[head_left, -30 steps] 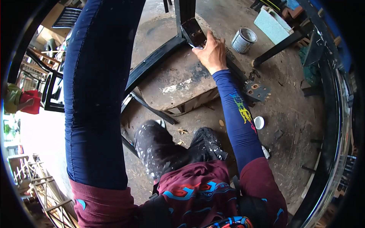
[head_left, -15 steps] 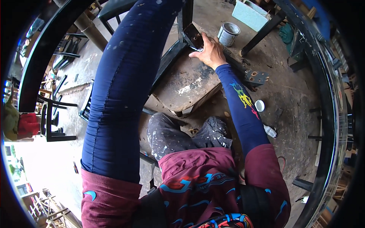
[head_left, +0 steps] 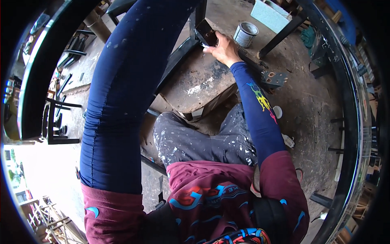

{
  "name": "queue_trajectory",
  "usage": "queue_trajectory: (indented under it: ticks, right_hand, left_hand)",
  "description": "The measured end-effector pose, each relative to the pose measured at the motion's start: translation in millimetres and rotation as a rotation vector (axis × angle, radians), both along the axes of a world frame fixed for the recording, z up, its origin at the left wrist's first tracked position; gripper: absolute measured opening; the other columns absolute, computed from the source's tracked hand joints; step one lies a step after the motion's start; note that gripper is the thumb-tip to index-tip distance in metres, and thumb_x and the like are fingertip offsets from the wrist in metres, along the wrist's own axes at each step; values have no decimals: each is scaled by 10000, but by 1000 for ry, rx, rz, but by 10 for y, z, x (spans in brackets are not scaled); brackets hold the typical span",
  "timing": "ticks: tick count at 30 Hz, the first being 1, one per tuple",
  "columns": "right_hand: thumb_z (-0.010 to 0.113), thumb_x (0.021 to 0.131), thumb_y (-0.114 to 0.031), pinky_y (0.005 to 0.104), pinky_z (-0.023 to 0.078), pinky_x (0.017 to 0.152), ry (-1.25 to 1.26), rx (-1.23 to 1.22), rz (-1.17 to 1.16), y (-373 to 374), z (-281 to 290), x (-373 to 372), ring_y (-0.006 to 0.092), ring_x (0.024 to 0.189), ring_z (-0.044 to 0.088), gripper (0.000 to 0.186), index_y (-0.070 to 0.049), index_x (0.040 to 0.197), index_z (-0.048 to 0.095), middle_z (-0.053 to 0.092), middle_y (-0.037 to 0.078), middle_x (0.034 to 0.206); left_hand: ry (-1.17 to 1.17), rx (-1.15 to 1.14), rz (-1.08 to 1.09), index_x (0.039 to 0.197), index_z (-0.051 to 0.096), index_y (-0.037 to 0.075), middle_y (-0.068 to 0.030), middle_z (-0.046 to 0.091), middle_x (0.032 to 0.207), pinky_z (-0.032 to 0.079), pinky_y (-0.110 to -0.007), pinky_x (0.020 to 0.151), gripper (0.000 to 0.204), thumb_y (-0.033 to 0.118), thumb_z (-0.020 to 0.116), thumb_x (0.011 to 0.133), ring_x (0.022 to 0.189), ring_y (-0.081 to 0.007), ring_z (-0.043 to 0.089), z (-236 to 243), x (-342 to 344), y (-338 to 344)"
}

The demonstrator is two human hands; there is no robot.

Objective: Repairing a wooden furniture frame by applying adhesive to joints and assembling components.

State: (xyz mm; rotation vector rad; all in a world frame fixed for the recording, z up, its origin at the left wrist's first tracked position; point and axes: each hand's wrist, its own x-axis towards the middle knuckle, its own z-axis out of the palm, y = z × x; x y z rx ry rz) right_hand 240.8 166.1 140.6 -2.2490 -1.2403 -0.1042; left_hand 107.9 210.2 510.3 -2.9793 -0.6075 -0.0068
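Observation:
My right hand (head_left: 223,51) is at the upper middle, thumb and fingers round a dark bracket with bolt holes (head_left: 206,31). The bracket sits at a joint of the black frame (head_left: 178,57). Beneath lies a worn board (head_left: 187,85) with chipped, pale patches. My left arm (head_left: 115,105), in a navy sleeve, stretches up past the top edge, so its hand is out of sight. Right of my right forearm is a dark piece with round holes (head_left: 276,78).
A paint tin (head_left: 245,35) and pale foam box (head_left: 270,15) stand at upper right. A white cup (head_left: 277,112) is on the floor (head_left: 302,138). Chairs (head_left: 55,122) are at left; a long black beam (head_left: 349,122) curves along the right.
My view has shifted, showing more chairs and black framework at left. My legs have moved up toward the board. My right hand stays at the bracket, its fingers slightly repositioned.

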Motion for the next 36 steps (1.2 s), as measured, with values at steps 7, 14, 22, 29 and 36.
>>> queue_trajectory:
  ticks: [7, 14, 22, 29, 36]
  right_hand:
    - [825, 749, -268, 499, 468, 1014, -226, 85, 25, -22, -83, -73, 412, 1221, 527, 627, 15, 1241, 560, 627, 219, 1237]
    - [841, 724, -262, 493, 456, 997, -141, 69, -63, -89, -189, 30, 422, 1140, 561, 611, -11, 1223, 594, 668, 217, 1181]
    - [815, 722, -228, 510, 475, 911, -158, 87, -31, -4, -99, -105, 425, 1072, 585, 576, -37, 1210, 575, 699, 183, 1110]
    - [789, 733, -303, 616, 509, 815, -215, -7, -81, -15, -69, -85, 386, 1161, 538, 651, -97, 1286, 514, 696, 103, 1108]
    - [815, 735, -424, 625, 512, 802, -328, -23, -74, 7, -205, -120, 377, 1171, 533, 838, -66, 1395, 443, 625, 120, 1272]
  left_hand:
    - [-711, 519, -30, 843, 753, 84, -115, 740, 811, 565, -405, 684, 326, 399, 730, 763, 785, -299, 730, -710, 103, 368]
    - [-804, 448, -251, 1174, 647, -16, -256, 677, 1134, 485, -483, 964, 586, 371, 714, 739, 1140, -399, 618, -866, 154, 269]
    - [-1442, 597, -489, 890, 619, 22, -148, 625, 893, 465, -458, 792, 265, 74, 798, 702, 840, -370, 586, -1801, -243, 165]
    - [-1606, 45, 220, 916, 583, 5, -86, 599, 840, 478, -388, 671, 396, 271, 838, 770, 777, -239, 590, -2361, 231, 403]
    - [-1364, -1056, -241, 999, 695, -60, -130, 746, 884, 573, -325, 796, 296, 221, 714, 908, 863, -217, 727, -2692, 462, 985]
